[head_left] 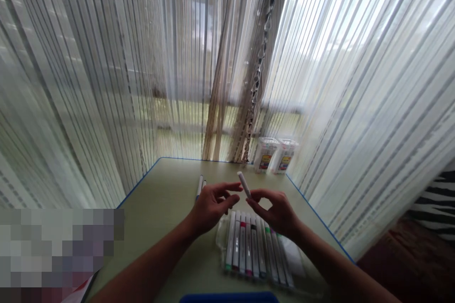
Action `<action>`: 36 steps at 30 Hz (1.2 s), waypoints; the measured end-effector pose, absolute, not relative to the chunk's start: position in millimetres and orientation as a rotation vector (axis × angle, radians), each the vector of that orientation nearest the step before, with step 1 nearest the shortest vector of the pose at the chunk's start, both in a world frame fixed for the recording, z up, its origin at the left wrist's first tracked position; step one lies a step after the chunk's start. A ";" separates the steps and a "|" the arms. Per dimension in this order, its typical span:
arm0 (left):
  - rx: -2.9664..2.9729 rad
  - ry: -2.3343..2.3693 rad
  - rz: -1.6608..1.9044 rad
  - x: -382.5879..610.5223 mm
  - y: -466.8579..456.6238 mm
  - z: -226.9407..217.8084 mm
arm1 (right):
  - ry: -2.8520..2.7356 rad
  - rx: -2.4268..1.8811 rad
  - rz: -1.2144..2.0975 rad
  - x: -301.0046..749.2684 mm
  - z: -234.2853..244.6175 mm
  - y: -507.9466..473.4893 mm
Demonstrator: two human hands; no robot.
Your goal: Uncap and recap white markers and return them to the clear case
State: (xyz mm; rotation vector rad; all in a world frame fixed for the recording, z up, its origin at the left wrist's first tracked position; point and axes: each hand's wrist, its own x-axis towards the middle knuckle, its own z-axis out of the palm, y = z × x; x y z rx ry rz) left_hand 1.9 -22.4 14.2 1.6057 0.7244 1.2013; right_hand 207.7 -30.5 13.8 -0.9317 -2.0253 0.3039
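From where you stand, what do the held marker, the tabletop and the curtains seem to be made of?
Held marker: probably plastic, its white barrel smooth and even. Tabletop: perhaps laminated board, its pale green surface flat and uniform; painted wood is possible. Curtains: sheer fabric, likely synthetic, since daylight passes through their striped folds.

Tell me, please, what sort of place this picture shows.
Probably a room in a home, though I cannot be certain: daylight comes through long sheer curtains, a blue-edged table bears colour markers, and something zebra-striped shows at the right edge.
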 end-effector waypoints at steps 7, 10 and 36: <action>1.946 0.908 1.173 1.9 -19.5 9.3 | -1.553 -1.066 0.843 242.9 30.8 -59.0; 2.178 1.004 1.170 0.6 -15.2 6.6 | -1.400 -1.148 0.943 267.2 30.4 -83.0; 2.484 1.079 0.794 5.4 -14.5 -5.3 | -2.283 -2.219 -0.010 248.0 12.3 -116.2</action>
